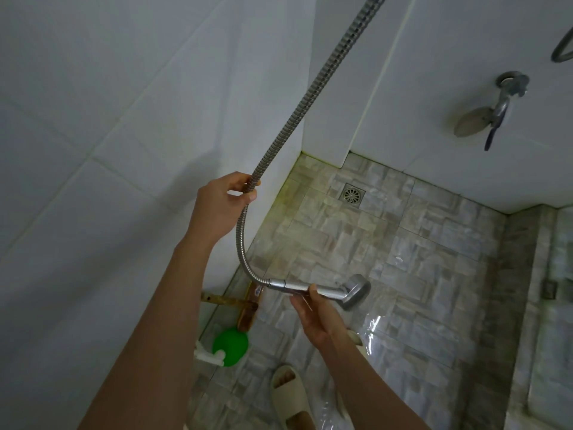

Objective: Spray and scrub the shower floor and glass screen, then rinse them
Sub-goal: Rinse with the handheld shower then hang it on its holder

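Green bottle (231,345), brush (248,308), drain (353,195), hose (310,97), shower head (356,291)

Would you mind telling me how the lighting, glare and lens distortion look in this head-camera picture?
Head view: dim, bluish-grey light overall; a soft shadow falls on the left wall behind the left hand; white glints show on the shower floor below the shower head; the wide-angle lens bows the wall's grout lines and stretches the forearms; the hose and right hand look sharp.
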A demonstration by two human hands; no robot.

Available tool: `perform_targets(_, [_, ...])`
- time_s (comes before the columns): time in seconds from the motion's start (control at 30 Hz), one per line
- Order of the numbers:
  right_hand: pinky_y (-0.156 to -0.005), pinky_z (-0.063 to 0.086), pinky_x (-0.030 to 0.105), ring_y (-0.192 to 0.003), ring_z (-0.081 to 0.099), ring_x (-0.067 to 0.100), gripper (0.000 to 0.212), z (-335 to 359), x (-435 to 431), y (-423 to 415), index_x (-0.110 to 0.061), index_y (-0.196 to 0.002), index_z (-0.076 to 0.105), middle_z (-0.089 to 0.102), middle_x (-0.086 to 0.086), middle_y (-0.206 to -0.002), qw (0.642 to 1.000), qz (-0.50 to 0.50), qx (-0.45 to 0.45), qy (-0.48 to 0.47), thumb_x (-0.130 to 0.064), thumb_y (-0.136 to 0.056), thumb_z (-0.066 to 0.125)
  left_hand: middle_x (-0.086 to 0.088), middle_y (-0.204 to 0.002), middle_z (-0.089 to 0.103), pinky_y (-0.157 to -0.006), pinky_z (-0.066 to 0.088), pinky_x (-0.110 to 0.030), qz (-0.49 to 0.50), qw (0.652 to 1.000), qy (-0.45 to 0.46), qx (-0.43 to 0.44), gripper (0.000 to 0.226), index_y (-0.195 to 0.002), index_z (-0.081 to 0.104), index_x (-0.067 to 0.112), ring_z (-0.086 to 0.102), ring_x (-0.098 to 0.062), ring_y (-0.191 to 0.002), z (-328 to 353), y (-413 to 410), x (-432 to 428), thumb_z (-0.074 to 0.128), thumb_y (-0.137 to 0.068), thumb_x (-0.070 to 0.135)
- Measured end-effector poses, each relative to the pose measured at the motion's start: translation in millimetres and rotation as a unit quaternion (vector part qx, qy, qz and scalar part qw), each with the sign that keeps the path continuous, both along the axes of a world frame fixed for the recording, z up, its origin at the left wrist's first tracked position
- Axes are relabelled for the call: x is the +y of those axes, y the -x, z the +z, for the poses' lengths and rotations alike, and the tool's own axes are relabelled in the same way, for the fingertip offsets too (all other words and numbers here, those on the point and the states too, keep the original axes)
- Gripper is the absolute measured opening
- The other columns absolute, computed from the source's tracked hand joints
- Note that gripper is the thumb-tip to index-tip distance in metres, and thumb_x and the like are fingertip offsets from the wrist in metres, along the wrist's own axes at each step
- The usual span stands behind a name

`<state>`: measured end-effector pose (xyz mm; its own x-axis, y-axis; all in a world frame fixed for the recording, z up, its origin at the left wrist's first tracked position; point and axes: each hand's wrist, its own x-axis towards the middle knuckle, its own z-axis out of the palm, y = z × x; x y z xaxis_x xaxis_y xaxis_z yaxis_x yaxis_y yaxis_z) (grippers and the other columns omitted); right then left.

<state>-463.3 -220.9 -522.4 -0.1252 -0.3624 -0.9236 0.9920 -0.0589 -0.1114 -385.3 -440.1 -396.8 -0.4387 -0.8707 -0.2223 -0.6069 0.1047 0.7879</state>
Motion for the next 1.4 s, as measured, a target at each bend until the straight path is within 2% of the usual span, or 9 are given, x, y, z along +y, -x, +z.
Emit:
perform_targets(0.1, [-0.052,0.058,0.031,-0.084,0.065,0.026,0.008,3,-7,10,0.002,-0.1,0.056,0.062,0.017,-0.097,0.999,0.02,0.025,0.009,-0.004,-0.097,0.051,0.006,-0.1,0.072,-0.072,0.048,-0.02,0.003,1.0,0.006,-0.006,0.02,-0.098,0.07,0.036,0.07,-0.014,-0.083,0,2,-4,0.07,-0.089,0.019])
perform_targets(0.3, [-0.057,0.06,0.032,-0.093,0.064,0.026,0.025,9,-22,39,0.0,-0.121,0.051,0.062,0.018,-0.113,0.995,0.061,0.074,0.021,-0.005,-0.097,0.052,0.005,-0.099,0.072,-0.088,0.054,-0.03,0.016,1.0,0.012,-0.021,0.018,-0.101,0.073,0.03,0.069,-0.015,-0.082,0,8,-9,0.07,-0.088,0.018])
perform_targets(0.47, [-0.067,0.061,0.035,-0.092,0.065,0.026,0.007,15,-38,63,-0.006,-0.103,0.054,0.065,0.015,-0.106,0.988,0.095,0.116,0.035,-0.005,-0.097,0.052,0.004,-0.1,0.071,-0.086,0.052,-0.027,0.024,0.999,0.009,-0.022,0.018,-0.1,0.072,0.03,0.067,-0.012,-0.08,0,15,-14,0.07,-0.089,0.016])
perform_targets(0.73, [-0.071,0.06,0.033,-0.098,0.064,0.025,0.01,15,-67,91,-0.012,-0.103,0.054,0.065,0.014,-0.113,0.968,0.141,0.201,0.046,-0.007,-0.095,0.056,0.004,-0.099,0.071,-0.086,0.053,-0.029,0.039,0.999,0.009,-0.026,0.016,-0.099,0.072,0.028,0.067,-0.012,-0.081,-2,20,-22,0.07,-0.089,0.016])
perform_targets(0.9, [-0.077,0.058,0.037,-0.094,0.067,0.02,0.033,22,-91,110,-0.013,-0.124,0.048,0.064,0.014,-0.118,0.946,0.17,0.272,0.048,-0.008,-0.093,0.059,0.005,-0.098,0.07,-0.076,0.049,-0.021,0.048,0.998,0.011,-0.025,0.015,-0.1,0.072,0.025,0.066,-0.009,-0.08,-3,22,-23,0.069,-0.089,0.014])
perform_targets(1.1, [-0.076,0.059,0.039,-0.108,0.064,0.028,0.041,34,-129,140,-0.009,-0.128,0.047,0.064,0.012,-0.117,0.896,0.237,0.375,0.034,-0.008,-0.091,0.064,0.007,-0.095,0.068,-0.063,0.038,-0.003,0.058,0.998,0.014,-0.036,0.015,-0.101,0.072,0.025,0.06,0.004,-0.076,-5,26,-28,0.069,-0.089,0.015])
perform_targets(1.17, [-0.074,0.059,0.038,-0.109,0.063,0.029,0.036,37,-142,148,-0.01,-0.123,0.047,0.063,0.015,-0.116,0.872,0.263,0.412,0.028,-0.009,-0.091,0.064,0.006,-0.096,0.068,-0.066,0.042,-0.007,0.058,0.998,0.016,-0.033,0.015,-0.102,0.072,0.024,0.061,0.002,-0.076,-5,27,-28,0.07,-0.089,0.017])
perform_targets(1.27, [-0.07,0.059,0.038,-0.108,0.063,0.029,0.032,41,-156,160,-0.018,-0.116,0.049,0.062,0.017,-0.115,0.836,0.294,0.462,0.028,-0.012,-0.089,0.066,0.004,-0.096,0.07,-0.082,0.056,-0.031,0.064,0.998,0.008,-0.013,0.016,-0.105,0.073,0.021,0.064,-0.006,-0.077,-7,28,-26,0.07,-0.089,0.019])
perform_targets(1.4, [-0.066,0.059,0.035,-0.103,0.064,0.028,0.029,47,-166,169,-0.018,-0.111,0.05,0.063,0.015,-0.11,0.801,0.318,0.507,0.014,-0.015,-0.089,0.067,0.006,-0.096,0.07,-0.089,0.057,-0.044,0.069,0.997,-0.012,0.012,0.015,-0.104,0.073,0.021,0.068,-0.012,-0.086,-9,28,-23,0.071,-0.089,0.021])
